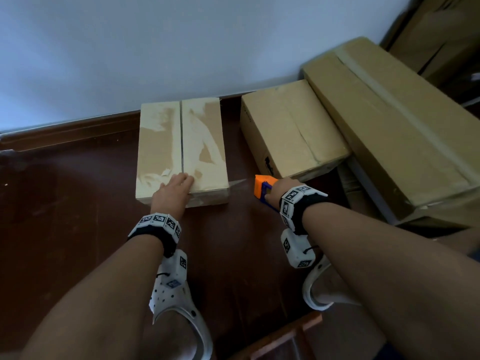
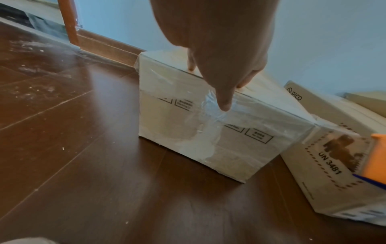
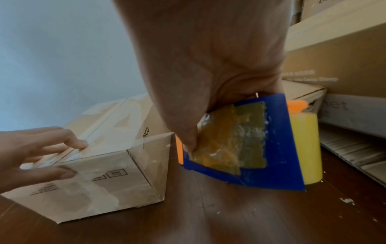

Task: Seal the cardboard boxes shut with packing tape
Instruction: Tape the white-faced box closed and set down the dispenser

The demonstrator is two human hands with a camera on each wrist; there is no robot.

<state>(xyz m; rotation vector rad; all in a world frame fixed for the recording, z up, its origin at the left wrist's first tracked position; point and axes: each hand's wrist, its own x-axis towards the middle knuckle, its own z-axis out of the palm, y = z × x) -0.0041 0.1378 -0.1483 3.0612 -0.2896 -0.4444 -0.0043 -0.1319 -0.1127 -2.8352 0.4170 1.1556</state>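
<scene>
Two bare forearms reached down from the head camera, with white clogs [image 1: 179, 305] on the dark wooden floor [image 1: 65, 229] beneath them. At the end of the nearer arm, the left hand [image 1: 174, 191] lay flat on the near end of the cardboard box [image 1: 181, 141], fingers straight and close together across its centre seam, thumb over the front edge. From that hand a strip of clear tape [image 1: 235, 183] ran off the box's near right corner toward the tape dispenser [image 1: 263, 189]. The right hand [image 1: 281, 189] was curled round the dispenser's handle, just to the right of the box and apart from it, low over the floor.

The left wrist view showed what the head view hid: the thumb [image 2: 224, 102] pressing wrinkled clear tape against the box's printed front face, with older tape smeared below it. The right wrist view showed the dispenser's blue side plate [image 3: 271, 156], patched with scraps of old tape, its orange parts, and a yellow roll [image 3: 306, 148] behind the plate; the taut strip met the box corner there.

Beyond the dispenser stood a second cardboard box [image 1: 291, 128], then a long carton [image 1: 389, 126] against the pale wall [image 1: 155, 48].
</scene>
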